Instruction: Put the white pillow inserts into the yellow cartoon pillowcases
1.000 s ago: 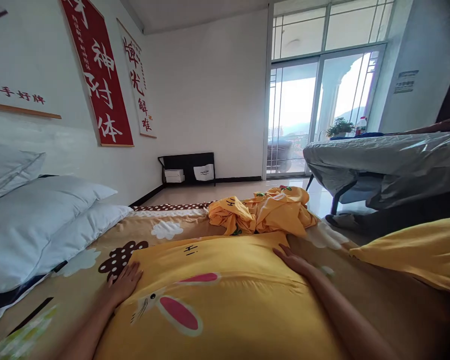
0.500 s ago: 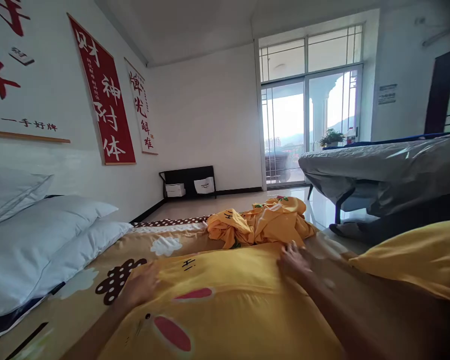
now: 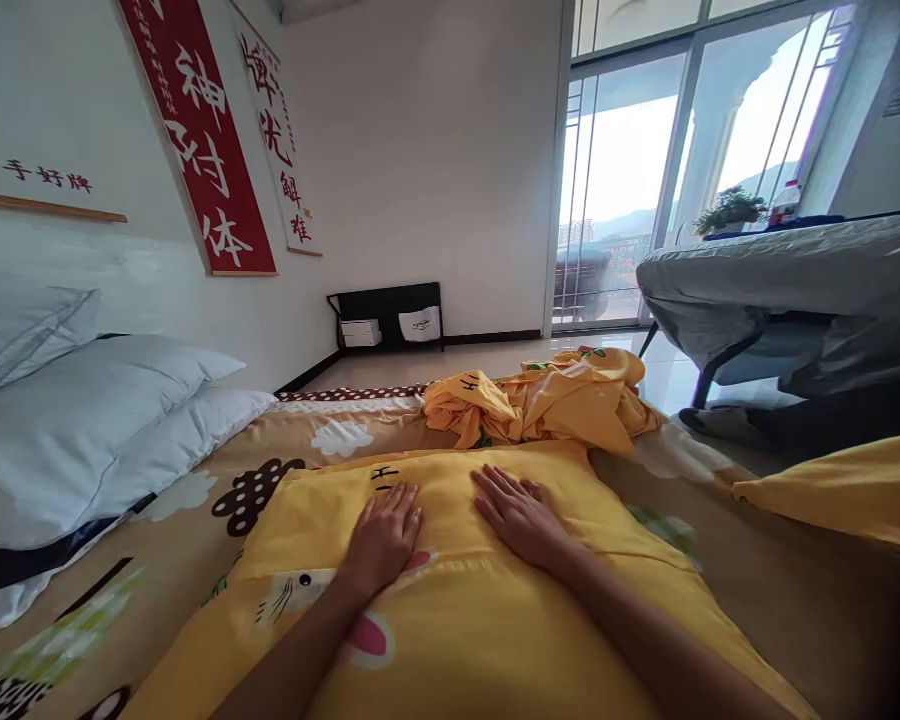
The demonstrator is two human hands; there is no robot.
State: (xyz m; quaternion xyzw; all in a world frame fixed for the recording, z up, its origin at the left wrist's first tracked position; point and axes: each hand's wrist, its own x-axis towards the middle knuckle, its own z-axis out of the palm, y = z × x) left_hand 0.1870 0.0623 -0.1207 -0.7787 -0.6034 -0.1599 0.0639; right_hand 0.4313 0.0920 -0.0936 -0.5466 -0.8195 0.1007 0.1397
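With fingers straight and slightly parted, rests left hand and right hand flat, side by side but apart, on yellow cloth atop bed. Has rabbit print partly under left arm, crumpled cloth just beyond, white pillows to the left.

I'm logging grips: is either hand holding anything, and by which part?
Nothing held: the left hand and right hand lie flat on the yellow rabbit-print cloth.
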